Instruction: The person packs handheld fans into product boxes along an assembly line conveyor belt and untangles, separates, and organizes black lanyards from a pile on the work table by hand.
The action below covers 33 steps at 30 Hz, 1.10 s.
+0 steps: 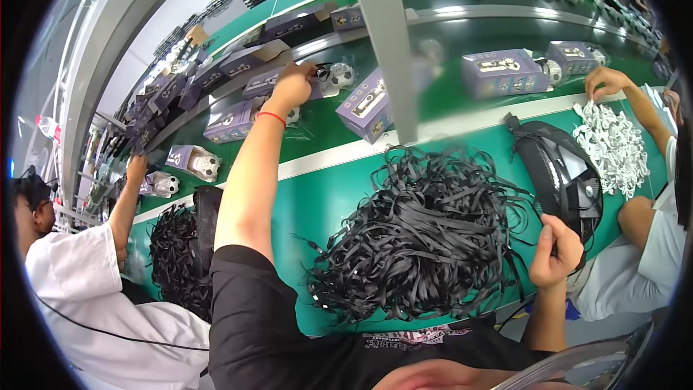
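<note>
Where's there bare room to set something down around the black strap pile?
Clearest: the green tabletop between the left forearm, black strap pile and white rail. Beyond the rail, a smaller patch lies between the grey post and large purple box. Crowded: right of the pile, with the black bag and right hand.

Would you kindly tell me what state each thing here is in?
Left hand: stretched forward, hold unclear
Right hand: curled, hold unclear
Black straps: loose, tangled
Soccer ball: beside left hand
White cords: loose, piled
Black bag: closure unclear
Purple boxes: several open
</note>
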### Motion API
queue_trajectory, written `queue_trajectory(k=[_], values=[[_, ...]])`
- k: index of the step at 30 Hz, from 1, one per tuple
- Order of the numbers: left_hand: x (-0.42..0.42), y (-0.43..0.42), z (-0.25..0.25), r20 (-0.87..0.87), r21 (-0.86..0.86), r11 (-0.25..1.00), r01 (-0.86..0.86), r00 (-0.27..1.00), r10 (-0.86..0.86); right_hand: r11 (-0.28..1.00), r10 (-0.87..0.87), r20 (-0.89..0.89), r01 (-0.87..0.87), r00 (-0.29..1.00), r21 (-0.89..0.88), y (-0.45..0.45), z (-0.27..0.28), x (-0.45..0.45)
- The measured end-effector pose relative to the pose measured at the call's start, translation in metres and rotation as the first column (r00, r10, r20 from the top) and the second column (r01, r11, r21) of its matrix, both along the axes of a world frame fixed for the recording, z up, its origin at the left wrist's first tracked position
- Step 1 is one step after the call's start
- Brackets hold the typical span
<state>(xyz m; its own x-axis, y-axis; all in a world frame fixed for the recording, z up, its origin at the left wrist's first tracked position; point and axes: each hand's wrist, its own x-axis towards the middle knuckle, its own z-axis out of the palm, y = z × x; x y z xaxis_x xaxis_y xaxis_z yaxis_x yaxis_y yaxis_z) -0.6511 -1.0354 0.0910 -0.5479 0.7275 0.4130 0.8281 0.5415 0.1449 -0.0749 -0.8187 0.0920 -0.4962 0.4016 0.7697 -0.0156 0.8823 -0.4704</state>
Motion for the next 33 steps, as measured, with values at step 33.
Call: queue_trajectory(k=[33], values=[[0.302, -0.302, -0.005, -0.031, 0.468, 0.88, 0.082, 0.997, -0.076, 0.546, 0.727, 0.58, -0.822, 0.367, -0.164, -0.386, 0.069, -0.467]])
